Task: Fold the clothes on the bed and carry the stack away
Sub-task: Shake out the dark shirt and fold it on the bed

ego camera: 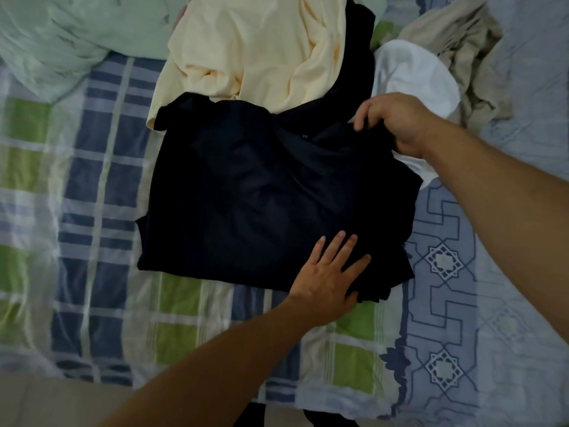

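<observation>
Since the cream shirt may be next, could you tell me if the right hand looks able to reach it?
Probably yes: the right hand grips the dark garment beside the cream shirt, which lies uncovered.

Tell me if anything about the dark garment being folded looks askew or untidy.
The dark garment is not square yet: its far left corner is bunched up against the cream garment, and its near right edge hangs in loose folds beside the left hand. The right hand pinches its far right corner.

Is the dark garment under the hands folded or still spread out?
Partly folded: the dark garment lies as a compact rectangle; left hand presses it flat, right hand grips its far corner.
</observation>
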Tool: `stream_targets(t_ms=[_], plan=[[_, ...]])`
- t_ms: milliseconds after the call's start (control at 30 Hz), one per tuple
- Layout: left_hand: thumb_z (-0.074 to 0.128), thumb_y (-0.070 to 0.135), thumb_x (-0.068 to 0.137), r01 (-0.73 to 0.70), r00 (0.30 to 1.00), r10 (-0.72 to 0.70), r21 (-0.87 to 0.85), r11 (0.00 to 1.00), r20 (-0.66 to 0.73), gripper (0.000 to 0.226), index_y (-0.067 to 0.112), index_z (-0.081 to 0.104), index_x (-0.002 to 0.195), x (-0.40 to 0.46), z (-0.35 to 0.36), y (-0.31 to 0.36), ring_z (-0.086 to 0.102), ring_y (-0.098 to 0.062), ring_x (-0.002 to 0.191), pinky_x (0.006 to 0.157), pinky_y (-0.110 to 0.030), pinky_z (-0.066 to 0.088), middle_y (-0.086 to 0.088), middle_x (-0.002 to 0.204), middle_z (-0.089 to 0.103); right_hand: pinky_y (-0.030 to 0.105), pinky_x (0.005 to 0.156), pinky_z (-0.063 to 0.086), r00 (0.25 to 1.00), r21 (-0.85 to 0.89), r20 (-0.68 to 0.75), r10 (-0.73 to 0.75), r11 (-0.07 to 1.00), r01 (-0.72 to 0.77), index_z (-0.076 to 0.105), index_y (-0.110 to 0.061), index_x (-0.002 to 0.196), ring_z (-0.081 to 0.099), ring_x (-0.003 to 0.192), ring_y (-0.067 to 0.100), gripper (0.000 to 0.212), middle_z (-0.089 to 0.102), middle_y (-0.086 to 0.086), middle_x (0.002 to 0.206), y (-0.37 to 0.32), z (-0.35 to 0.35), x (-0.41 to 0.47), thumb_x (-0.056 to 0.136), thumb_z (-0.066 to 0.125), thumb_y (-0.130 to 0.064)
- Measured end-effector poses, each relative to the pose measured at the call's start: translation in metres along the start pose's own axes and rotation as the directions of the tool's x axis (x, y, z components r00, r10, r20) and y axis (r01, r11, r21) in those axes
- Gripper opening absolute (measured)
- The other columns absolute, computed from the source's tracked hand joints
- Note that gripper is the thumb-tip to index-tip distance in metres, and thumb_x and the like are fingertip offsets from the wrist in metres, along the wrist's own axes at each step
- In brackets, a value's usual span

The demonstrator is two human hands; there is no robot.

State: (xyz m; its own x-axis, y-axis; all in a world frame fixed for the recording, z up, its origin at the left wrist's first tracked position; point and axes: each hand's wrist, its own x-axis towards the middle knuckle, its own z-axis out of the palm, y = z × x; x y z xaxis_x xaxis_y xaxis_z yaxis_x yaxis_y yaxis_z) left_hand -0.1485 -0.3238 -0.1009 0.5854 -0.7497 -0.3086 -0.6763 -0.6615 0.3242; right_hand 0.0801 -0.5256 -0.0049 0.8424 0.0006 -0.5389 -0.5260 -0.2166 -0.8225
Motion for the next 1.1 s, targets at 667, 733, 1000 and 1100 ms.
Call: stream_targets(t_ms=[667,733,1000,1100], plan=[[0.044,0.052,0.100,-0.054,0.999,0.054,-0.055,0.997,0.001,0.076,0.028,0.011,0.164,0.003,0.009,-0.008,-0.007,-0.031,0.158,0.127,-0.048,-0.006,-0.013,0.172,0.000,0.034,0.090,0.049,0.842,-0.837,-0.097,-0.531,0.501,0.219,0.072,-0.014,0.116,0.062,0.107,0.026,0.027,0.069,0.007,0.114,-0.003,0.063,0.024,0.094,0.062,-0.024],[0.044,0.053,0.100,-0.050,0.999,0.050,-0.059,0.997,0.002,0.076,0.028,0.012,0.164,0.003,0.009,-0.008,-0.007,-0.030,0.158,0.127,-0.047,-0.006,-0.013,0.172,0.000,0.040,0.083,0.050,0.737,-0.865,0.004,-0.675,0.367,0.341,0.072,-0.011,0.105,0.061,0.099,0.032,0.025,0.068,0.010,0.105,0.008,0.049,0.001,0.088,0.056,-0.018],[0.044,0.052,0.101,-0.056,0.998,0.057,-0.062,0.997,0.017,0.075,0.028,0.013,0.164,0.004,0.004,-0.010,-0.008,-0.029,0.158,0.128,-0.047,-0.003,-0.013,0.172,0.000,0.037,0.068,0.050,0.911,-0.934,0.307,-0.275,0.098,0.344,0.059,-0.017,0.139,0.063,0.097,0.035,0.055,0.055,0.013,0.127,0.074,0.011,-0.042,0.089,0.071,-0.036],[0.044,0.052,0.101,-0.058,0.998,0.060,-0.059,0.997,0.029,0.074,0.029,0.013,0.164,0.003,0.004,-0.010,-0.008,-0.029,0.159,0.128,-0.046,-0.003,-0.013,0.172,0.000,0.038,0.067,0.047,0.897,-0.937,0.235,-0.374,0.157,0.311,0.070,-0.009,0.119,0.062,0.093,0.037,0.035,0.061,0.017,0.110,0.073,-0.001,-0.031,0.092,0.069,-0.032]])
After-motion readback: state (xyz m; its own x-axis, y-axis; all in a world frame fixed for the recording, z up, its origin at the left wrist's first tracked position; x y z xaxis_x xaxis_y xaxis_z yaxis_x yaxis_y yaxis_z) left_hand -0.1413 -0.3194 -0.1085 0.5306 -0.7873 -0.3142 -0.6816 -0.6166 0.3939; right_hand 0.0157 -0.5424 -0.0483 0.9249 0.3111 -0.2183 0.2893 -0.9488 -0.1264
